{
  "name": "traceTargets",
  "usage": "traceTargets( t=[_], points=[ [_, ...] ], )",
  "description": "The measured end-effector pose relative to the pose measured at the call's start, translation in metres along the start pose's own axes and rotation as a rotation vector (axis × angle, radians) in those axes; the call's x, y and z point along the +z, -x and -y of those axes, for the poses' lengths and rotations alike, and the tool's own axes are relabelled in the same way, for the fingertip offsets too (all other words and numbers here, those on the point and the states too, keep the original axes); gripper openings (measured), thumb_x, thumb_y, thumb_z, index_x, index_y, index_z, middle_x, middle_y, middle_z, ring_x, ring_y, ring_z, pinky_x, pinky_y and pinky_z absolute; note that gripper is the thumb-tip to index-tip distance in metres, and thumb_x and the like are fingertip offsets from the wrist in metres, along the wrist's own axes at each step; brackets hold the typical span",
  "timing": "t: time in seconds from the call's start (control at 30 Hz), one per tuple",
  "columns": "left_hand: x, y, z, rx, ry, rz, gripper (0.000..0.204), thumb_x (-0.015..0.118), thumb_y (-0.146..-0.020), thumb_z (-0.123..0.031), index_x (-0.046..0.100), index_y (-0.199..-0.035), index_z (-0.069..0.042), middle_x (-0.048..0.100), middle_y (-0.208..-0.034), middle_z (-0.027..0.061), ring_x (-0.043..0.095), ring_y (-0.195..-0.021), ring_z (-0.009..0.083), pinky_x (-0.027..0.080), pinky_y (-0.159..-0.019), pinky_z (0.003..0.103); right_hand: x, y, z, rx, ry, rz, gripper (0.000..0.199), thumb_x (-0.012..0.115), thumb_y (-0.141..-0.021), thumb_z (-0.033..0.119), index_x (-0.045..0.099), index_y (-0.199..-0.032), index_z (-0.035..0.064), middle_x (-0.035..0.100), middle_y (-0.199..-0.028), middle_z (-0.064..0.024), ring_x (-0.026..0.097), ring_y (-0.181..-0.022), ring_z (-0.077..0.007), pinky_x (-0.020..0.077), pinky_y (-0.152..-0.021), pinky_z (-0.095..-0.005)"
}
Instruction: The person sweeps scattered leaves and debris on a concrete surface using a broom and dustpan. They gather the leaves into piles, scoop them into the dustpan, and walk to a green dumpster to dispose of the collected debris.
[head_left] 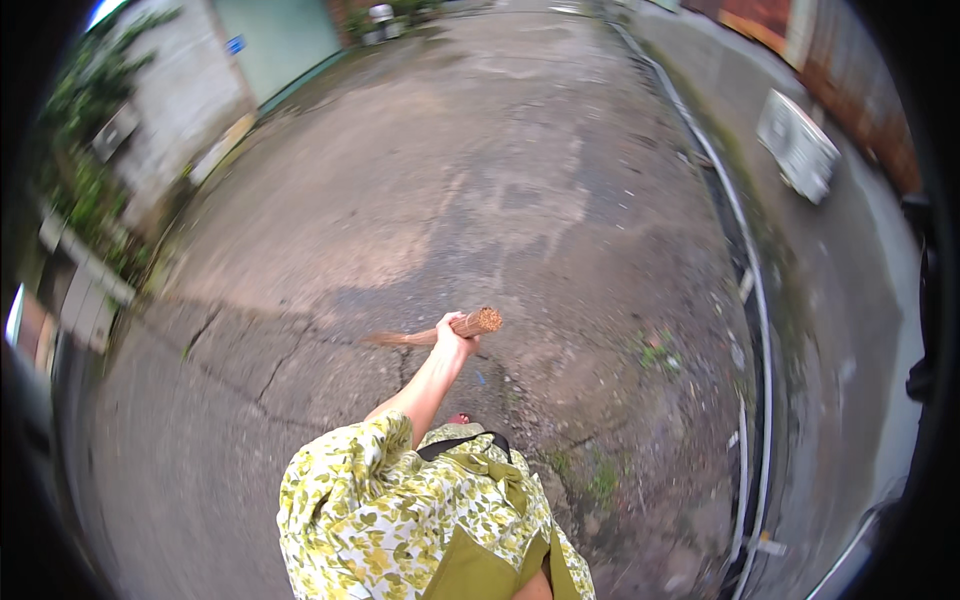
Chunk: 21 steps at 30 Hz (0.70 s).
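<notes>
My left hand (pixel 455 338) is closed around a stick broom (pixel 476 322), a bundle of thin brown sticks. The bundle's cut butt end pokes out to the right of my fist. Its loose, thinner sticks trail off to the left and look smeared by motion. The broom is held up in front of me above the pavement, lying nearly level. Only a bit of bare skin of my right arm shows at the lower edge, by the green trim of my leaf-patterned clothing (pixel 380 510); my right hand is out of sight.
Cracked, stained concrete (pixel 400 220) stretches ahead. A pale pipe (pixel 745 230) and a dark gutter run along the right side, below a wall with a white boxy unit (pixel 798 145). Plants (pixel 85 200) and a grey wall border the left, with a pale green gate (pixel 280 45) farther off.
</notes>
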<state>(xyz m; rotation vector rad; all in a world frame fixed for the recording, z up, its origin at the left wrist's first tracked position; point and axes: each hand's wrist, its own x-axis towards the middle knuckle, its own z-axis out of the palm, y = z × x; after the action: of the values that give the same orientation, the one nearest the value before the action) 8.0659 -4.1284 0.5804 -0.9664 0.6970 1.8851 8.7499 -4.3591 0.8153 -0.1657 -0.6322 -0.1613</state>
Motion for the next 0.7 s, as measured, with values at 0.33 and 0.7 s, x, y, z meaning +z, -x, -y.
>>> traceTargets(
  t=[0.33, 0.7],
  points=[
    [-0.15, -0.046, -0.247, 0.576, 0.577, -0.089, 0.01, 0.051, -0.071, -0.016, 0.048, -0.062, -0.013, 0.058, -0.064, 0.0, 0.057, -0.062, 0.0177, 0.048, -0.069, 0.035, -0.005, 0.4, -0.219, 1.012, 0.71, 0.199, 0.034, 0.049, -0.089, 0.028, 0.039, -0.059, 0.0179, 0.036, -0.05, 0.003, 0.04, -0.049, -0.0149, 0.0409, -0.066, -0.0371],
    [-0.2, -0.071, -0.467, 0.748, 0.988, -0.132, 0.009, 0.05, -0.076, -0.014, 0.056, -0.079, -0.009, 0.064, -0.084, 0.004, 0.065, -0.08, 0.0213, 0.053, -0.075, 0.036, 0.105, 0.684, -0.309, 1.175, 1.231, 0.497, 0.022, 0.052, -0.087, 0.028, 0.052, -0.068, 0.0148, 0.046, -0.056, 0.0007, 0.049, -0.054, -0.0187, 0.0434, -0.058, -0.0355]
  ],
)
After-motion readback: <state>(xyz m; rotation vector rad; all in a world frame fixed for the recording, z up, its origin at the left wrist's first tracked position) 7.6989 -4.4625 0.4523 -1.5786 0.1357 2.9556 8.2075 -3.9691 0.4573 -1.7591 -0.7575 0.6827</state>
